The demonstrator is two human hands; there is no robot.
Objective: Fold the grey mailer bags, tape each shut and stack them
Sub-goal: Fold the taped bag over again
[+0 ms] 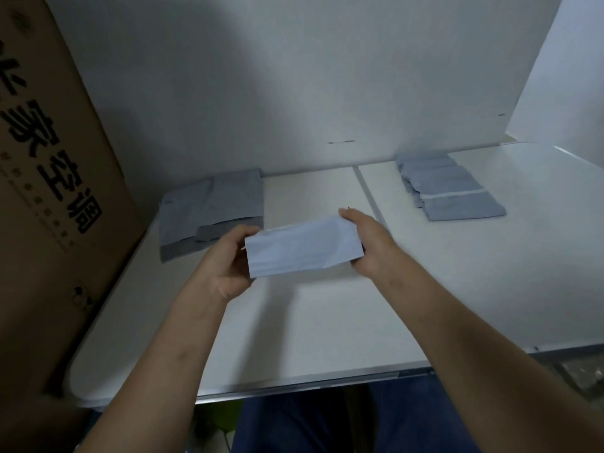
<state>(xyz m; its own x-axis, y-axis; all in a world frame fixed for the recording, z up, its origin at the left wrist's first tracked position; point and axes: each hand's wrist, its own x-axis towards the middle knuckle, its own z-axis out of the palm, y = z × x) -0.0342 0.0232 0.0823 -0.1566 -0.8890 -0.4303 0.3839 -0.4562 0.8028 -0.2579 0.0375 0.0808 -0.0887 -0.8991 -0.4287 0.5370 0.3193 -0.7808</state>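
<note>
Both hands hold one folded grey mailer bag up off the worktop.

The left hand (225, 256) grips the left end of the folded, pale grey plastic mailer bag (302, 248), fingers curled behind it; the right hand (366, 245) pinches its right end, thumb along the top edge. The bag hangs above the middle of the white worktop (320, 315), touching nothing else. A flat heap of unfolded grey mailer bags (214, 210) lies toward the far-left corner; a fanned stack of folded grey bags (451, 188) sits near the far edge on the right. No tape is visible, so the fold likely springs open if either grip slackens in transit.
</note>
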